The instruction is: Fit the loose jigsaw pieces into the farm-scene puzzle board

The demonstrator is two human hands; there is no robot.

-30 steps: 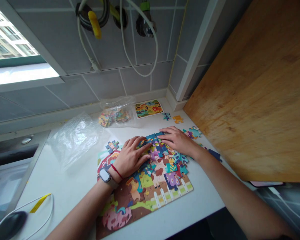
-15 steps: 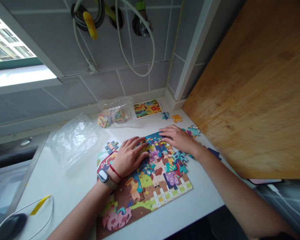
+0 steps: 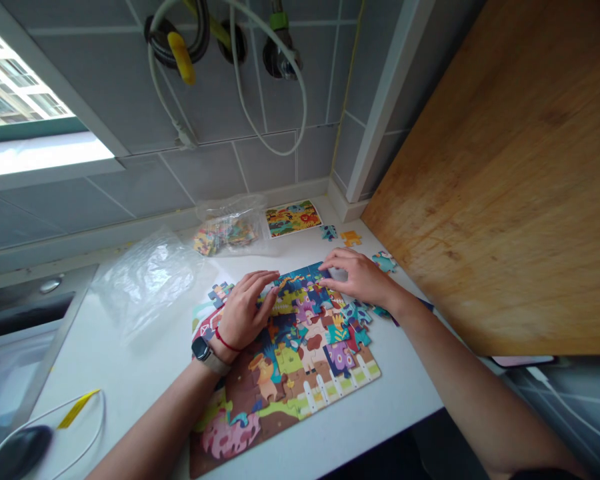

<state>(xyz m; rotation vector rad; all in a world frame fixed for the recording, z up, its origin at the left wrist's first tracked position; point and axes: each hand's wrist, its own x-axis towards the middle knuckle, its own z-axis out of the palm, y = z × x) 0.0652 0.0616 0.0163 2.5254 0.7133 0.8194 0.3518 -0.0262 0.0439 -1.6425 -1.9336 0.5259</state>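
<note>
A farm-picture jigsaw puzzle point(image 3: 293, 367) lies on the white counter, with a cow, a fence and a pink pig showing. Over its upper left part my left hand point(image 3: 245, 308) is spread, thumb apart from the fingers, holding nothing visible. My right hand point(image 3: 356, 277) hovers at the upper right corner, fingers curved and thumb separated, with a gap between them. Loose teal pieces point(image 3: 359, 315) and a purple piece point(image 3: 340, 359) rest on the puzzle's right side. Another loose piece point(image 3: 221, 293) sits just beyond my left hand. My hands hide parts of the picture.
A clear plastic bag point(image 3: 153, 280) and a bag of puzzle pieces point(image 3: 230, 233) lie at the back. Beside them are a picture card point(image 3: 294, 218) and an orange piece point(image 3: 351, 238). A wooden panel point(image 3: 480, 200) bounds the right; a sink point(image 3: 75, 320) is left.
Both hands have lifted slightly off the puzzle. The left has drawn back to the left, uncovering more of the top. The right hand's fingers have curved, and its thumb has moved apart.
</note>
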